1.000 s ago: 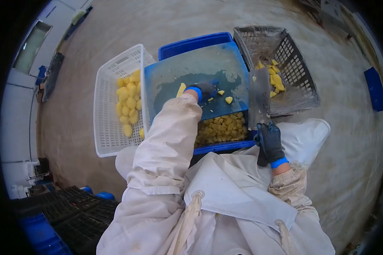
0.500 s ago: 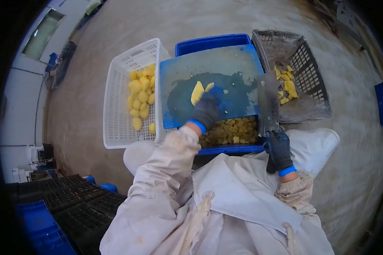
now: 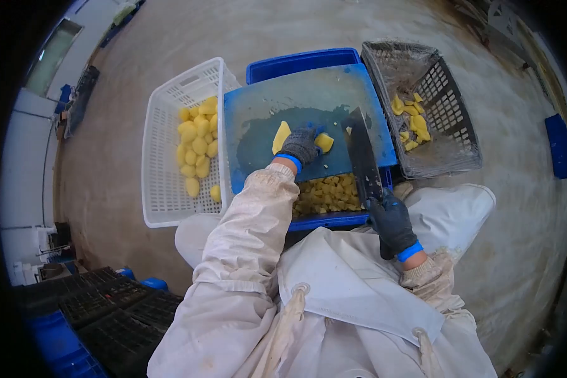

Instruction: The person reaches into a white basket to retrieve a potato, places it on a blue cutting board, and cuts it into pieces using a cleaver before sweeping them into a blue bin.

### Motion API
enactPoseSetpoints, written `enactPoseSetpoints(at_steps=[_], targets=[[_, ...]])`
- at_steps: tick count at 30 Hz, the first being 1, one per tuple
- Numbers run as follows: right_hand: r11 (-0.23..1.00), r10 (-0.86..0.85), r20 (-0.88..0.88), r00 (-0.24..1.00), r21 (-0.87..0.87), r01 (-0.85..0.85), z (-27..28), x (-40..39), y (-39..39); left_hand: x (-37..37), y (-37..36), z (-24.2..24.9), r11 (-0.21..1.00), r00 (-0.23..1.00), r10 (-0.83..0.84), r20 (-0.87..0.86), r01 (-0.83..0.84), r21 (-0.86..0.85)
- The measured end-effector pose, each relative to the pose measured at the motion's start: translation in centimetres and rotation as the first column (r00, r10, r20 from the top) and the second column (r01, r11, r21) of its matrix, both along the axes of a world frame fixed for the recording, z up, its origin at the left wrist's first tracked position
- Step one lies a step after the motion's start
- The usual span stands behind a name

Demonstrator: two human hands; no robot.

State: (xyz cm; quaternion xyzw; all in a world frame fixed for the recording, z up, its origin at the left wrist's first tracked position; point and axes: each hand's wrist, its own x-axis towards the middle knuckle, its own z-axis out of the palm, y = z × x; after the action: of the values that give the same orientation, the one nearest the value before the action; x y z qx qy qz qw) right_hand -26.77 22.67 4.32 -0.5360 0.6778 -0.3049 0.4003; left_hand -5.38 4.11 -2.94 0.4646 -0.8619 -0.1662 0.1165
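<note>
My left hand [image 3: 300, 145], in a dark glove with blue fingertips, is closed around a peeled potato piece [image 3: 324, 143] on the blue cutting board [image 3: 258, 101]. A second potato piece [image 3: 281, 137] lies on the board just left of that hand. In my right hand [image 3: 392, 222], also gloved, is the handle of a cleaver [image 3: 364, 157]. The broad dark blade reaches over the board's right part, to the right of the held piece and apart from it. Below the board's near edge, diced potato [image 3: 327, 195] fills part of a blue bin [image 3: 331, 221].
A white crate [image 3: 157, 135] of whole peeled potatoes stands left of the board. On the right, a plastic-lined dark crate [image 3: 450, 157] holds several potato slabs. Black and blue crates [image 3: 94, 302] are stacked at lower left. Another blue crate [image 3: 559, 145] lies at far right.
The cleaver has swung left from the board's right edge to over the board, my right hand moving with it. My left hand now grips a potato piece at its right side.
</note>
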Motion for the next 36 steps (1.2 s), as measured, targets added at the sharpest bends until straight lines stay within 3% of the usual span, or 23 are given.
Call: enactPoseSetpoints(at_steps=[2, 3, 5, 6, 8, 11, 15, 20, 23, 27, 29, 36], targets=[[1.000, 0.022, -0.084, 0.996, -0.004, -0.022, 0.9, 0.5, -0.3, -0.9, 1.2, 1.5, 0.967, 0.976, 0.195, 0.099, -0.208, 0.149], [0.999, 0.049, -0.171, 0.984, -0.004, -0.050, 1.1, 0.6, -0.4, -1.0, 1.9, 1.3, 0.968, 0.976, 0.193, 0.100, -0.206, 0.146], [0.996, 0.085, -0.220, 0.972, -0.014, -0.090, 1.0, 0.6, -0.6, -1.1, 3.4, 0.7, 0.927, 0.939, 0.340, -0.052, -0.325, 0.186], [0.991, 0.124, -0.272, 0.954, -0.020, -0.134, 1.0, 0.5, -0.7, -0.9, 3.8, 0.4, 0.926, 0.938, 0.342, -0.055, -0.326, 0.190], [0.985, 0.158, -0.315, 0.936, -0.017, -0.172, 1.6, 0.6, -0.9, -0.4, 4.6, -0.3, 0.927, 0.901, 0.373, -0.223, -0.351, 0.131], [0.968, 0.222, -0.407, 0.886, -0.013, -0.249, 2.1, 0.6, -1.7, 0.2, 4.9, -0.9, 0.914, 0.868, 0.404, -0.288, -0.371, 0.162], [0.950, 0.295, -0.552, 0.780, 0.079, -0.303, 2.5, 0.5, -2.4, 0.1, 4.7, -0.8, 0.905, 0.871, 0.421, -0.252, -0.386, 0.177], [0.936, 0.311, -0.585, 0.749, 0.053, -0.347, -1.8, 0.8, -3.6, 0.1, 4.7, -1.0, 0.913, 0.878, 0.407, -0.251, -0.380, 0.149], [0.943, 0.268, -0.573, 0.775, -0.009, -0.333, -0.2, 1.0, -2.7, 0.1, 4.9, -1.4, 0.916, 0.870, 0.398, -0.290, -0.393, 0.076], [0.944, 0.264, -0.574, 0.775, -0.010, -0.329, 2.6, 1.5, -1.4, 0.3, 5.4, -1.3, 0.906, 0.848, 0.422, -0.321, -0.398, 0.141], [0.938, 0.286, -0.588, 0.756, 0.012, -0.346, 1.8, 1.4, -1.6, 0.0, 5.5, -0.7, 0.872, 0.798, 0.489, -0.352, -0.451, 0.189], [0.904, 0.382, -0.606, 0.698, 0.091, -0.417, -1.4, 1.9, -2.5, -0.1, 5.0, -0.6, 0.851, 0.793, 0.524, -0.312, -0.466, 0.244]])
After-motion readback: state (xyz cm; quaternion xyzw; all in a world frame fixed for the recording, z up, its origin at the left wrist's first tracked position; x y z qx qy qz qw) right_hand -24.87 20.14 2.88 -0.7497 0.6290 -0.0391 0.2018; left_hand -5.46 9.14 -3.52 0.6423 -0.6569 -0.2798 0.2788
